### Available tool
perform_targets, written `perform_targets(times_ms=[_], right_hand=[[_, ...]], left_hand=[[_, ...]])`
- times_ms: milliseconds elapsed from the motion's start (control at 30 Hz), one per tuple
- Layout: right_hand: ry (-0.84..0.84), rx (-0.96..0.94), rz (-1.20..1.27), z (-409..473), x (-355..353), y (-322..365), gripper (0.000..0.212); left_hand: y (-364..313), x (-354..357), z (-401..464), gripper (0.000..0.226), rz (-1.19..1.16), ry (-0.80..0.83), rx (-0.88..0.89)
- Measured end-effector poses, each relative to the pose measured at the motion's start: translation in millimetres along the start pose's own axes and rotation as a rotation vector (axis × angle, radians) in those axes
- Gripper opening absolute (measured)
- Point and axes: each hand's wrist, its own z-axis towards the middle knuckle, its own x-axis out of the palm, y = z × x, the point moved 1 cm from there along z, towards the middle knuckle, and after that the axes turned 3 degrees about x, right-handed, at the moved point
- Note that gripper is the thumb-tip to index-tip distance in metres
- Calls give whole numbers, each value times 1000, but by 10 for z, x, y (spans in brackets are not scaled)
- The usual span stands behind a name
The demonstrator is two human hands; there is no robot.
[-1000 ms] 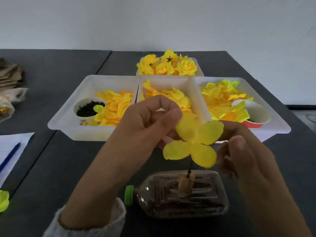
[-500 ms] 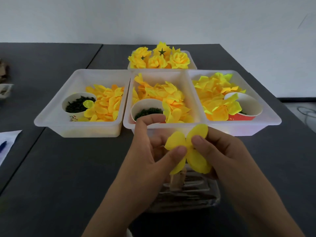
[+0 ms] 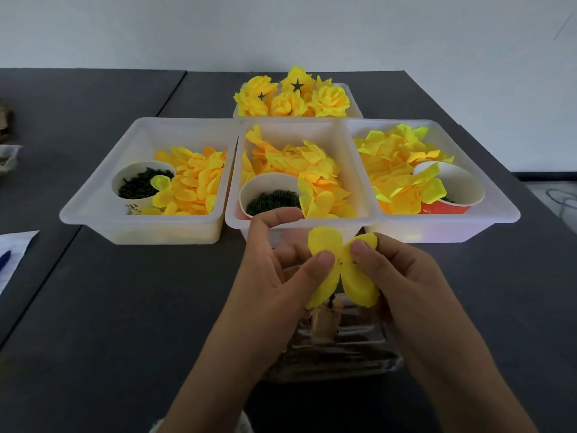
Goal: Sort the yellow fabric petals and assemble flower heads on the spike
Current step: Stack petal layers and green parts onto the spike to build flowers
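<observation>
Both hands pinch one four-lobed yellow petal piece (image 3: 342, 270), left hand (image 3: 281, 270) and right hand (image 3: 396, 276) thumbs beside its centre hole, just above the spike (image 3: 332, 297). Threading seems in hand; next, line the hole over the tip and press down

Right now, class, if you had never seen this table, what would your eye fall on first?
First, the four-lobed yellow petal piece pinched between the left hand and right hand in the foreground, above a clear bottle. Behind it stand three white trays heaped with yellow petals, and farther back a tray of finished flower heads.
</observation>
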Motion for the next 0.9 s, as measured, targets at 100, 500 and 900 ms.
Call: perform_targets(times_ms=[100, 500, 900], right_hand=[[6, -24, 54, 6, 23, 22, 34], [-68, -20, -176, 11, -7, -144, 28], [-140, 69, -722, 66, -263, -221, 50]], left_hand=[[9, 13, 13, 55, -45, -16, -5], [227, -25, -24, 48, 112, -37, -102], [287, -57, -132, 53, 664, -76, 90]])
